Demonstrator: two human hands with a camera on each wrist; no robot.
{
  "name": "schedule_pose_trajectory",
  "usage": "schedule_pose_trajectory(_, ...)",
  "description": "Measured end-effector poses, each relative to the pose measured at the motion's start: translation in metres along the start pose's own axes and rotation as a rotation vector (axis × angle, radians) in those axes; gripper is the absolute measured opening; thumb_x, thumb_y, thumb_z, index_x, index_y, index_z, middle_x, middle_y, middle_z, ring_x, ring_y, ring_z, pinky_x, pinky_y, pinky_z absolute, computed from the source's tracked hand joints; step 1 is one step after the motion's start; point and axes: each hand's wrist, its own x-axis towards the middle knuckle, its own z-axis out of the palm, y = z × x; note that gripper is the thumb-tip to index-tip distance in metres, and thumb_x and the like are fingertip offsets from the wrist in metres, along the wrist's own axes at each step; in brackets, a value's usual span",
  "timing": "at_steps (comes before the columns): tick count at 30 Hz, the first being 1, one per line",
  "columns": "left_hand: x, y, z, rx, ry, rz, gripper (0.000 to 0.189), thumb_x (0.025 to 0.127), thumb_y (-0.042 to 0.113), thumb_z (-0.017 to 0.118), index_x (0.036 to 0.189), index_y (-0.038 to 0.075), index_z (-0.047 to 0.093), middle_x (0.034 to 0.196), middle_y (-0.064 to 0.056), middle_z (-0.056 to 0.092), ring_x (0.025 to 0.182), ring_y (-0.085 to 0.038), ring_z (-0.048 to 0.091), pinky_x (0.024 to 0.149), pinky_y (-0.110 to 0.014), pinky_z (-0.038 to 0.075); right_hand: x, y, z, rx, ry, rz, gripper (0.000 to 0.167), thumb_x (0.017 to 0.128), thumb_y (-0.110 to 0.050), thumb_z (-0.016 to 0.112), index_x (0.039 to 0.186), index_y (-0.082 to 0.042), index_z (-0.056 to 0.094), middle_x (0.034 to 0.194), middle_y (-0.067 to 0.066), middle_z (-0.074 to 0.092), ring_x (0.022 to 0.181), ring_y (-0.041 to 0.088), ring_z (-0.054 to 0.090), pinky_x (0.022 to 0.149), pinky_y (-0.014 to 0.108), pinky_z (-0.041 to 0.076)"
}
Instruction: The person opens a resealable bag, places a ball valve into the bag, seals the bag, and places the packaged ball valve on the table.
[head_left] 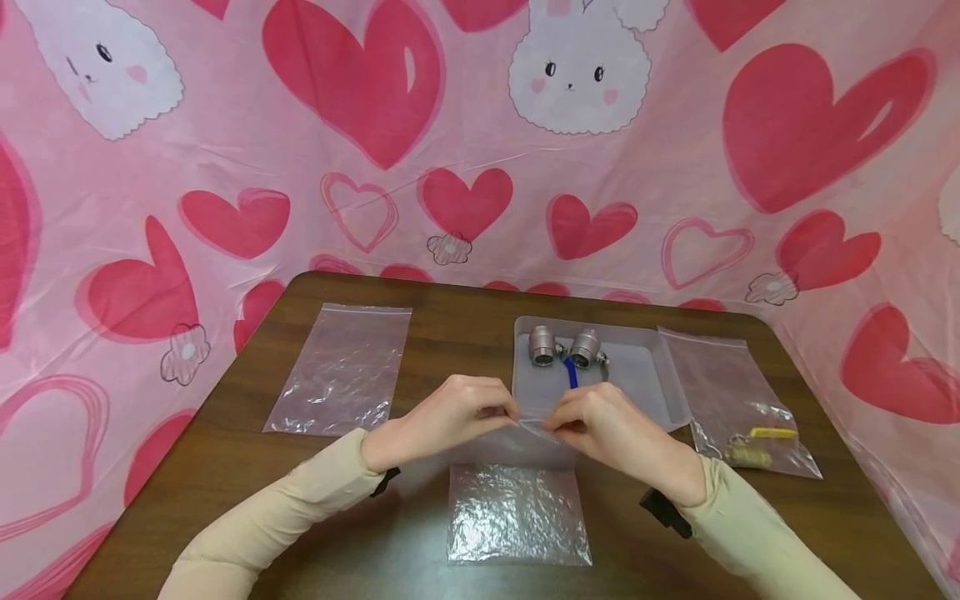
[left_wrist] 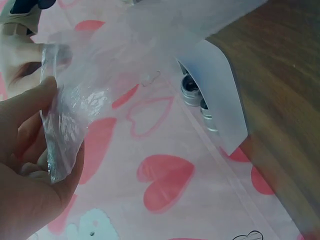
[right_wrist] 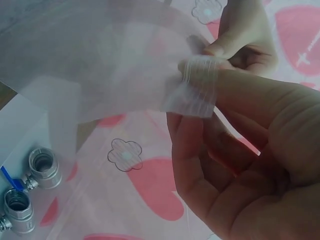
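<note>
A clear zip bag (head_left: 517,508) hangs between both hands, its lower part over the table near the front. My left hand (head_left: 468,408) pinches the bag's top edge between thumb and fingers. Close beside it, my right hand (head_left: 600,421) pinches the same edge from the other side. In the right wrist view the ridged zip strip (right_wrist: 200,85) shows under the right thumb and finger. Nothing is visible inside this bag. Just behind the hands, a translucent tray (head_left: 652,383) holds two metal ball valves (head_left: 542,346), one with a blue handle (head_left: 572,372).
Another clear zip bag (head_left: 345,367) lies flat at the left of the table (head_left: 442,325). At the right, a zip bag (head_left: 723,375) overlaps the tray's edge and contains a brass valve (head_left: 748,456) with a yellow handle. A pink heart-patterned cloth (head_left: 465,108) hangs behind the table.
</note>
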Motion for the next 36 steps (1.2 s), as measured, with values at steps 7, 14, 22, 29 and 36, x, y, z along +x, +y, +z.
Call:
schedule_pose_trajectory(7,-0.0017,0.0009,-0.0001,-0.018,-0.028,0.044,0.002,0.092,0.014,0.07,0.091,0.014,0.072,0.089,0.005,0.07,0.081,0.001,0.063,0.072,-0.007,0.049,-0.0007,0.002,-0.0011,0.042,-0.007,0.033,0.019,0.076,0.004,0.08,0.09,-0.009,0.08,0.08,-0.001,0.074,0.072,0.007,0.068,0.06,0.013,0.052)
schedule_pose_trajectory(14,-0.0012,0.0037,-0.0036,-0.016,-0.032,0.008,0.004,0.089,0.01,0.073,0.092,0.012,0.072,0.089,0.003,0.07,0.081,-0.001,0.065,0.072,-0.007,0.051,-0.001,0.0023,-0.0025,0.035,-0.032,0.034,0.018,0.077,0.001,0.081,0.091,-0.009,0.08,0.081,-0.001,0.073,0.072,0.003,0.066,0.06,0.013,0.052)
schedule_pose_trajectory(22,-0.0017,0.005,-0.0035,0.01,-0.064,0.047,0.005,0.093,0.014,0.069,0.089,0.012,0.07,0.087,0.007,0.067,0.078,0.0,0.061,0.072,-0.007,0.048,-0.0022,0.0042,-0.0047,0.074,-0.061,0.059,0.018,0.077,0.0,0.08,0.092,-0.009,0.08,0.082,0.0,0.074,0.072,0.0,0.064,0.058,0.013,0.05)
schedule_pose_trajectory(29,-0.0019,0.0024,-0.0047,0.019,-0.053,0.033,0.004,0.09,0.013,0.073,0.09,0.013,0.069,0.087,0.006,0.066,0.078,0.0,0.06,0.07,-0.007,0.049,-0.0038,0.0051,-0.0064,0.101,-0.068,0.078,0.019,0.078,0.0,0.08,0.094,-0.009,0.08,0.083,0.001,0.074,0.071,0.001,0.064,0.058,0.014,0.051)
schedule_pose_trajectory(36,-0.0013,-0.0004,-0.0075,0.047,-0.041,0.038,0.006,0.089,0.01,0.073,0.09,0.014,0.069,0.087,0.006,0.065,0.077,0.0,0.059,0.068,-0.008,0.048,-0.0054,0.0052,-0.0068,0.078,-0.009,0.1,0.018,0.076,0.002,0.08,0.092,-0.007,0.08,0.082,0.001,0.075,0.069,0.0,0.063,0.056,0.014,0.051)
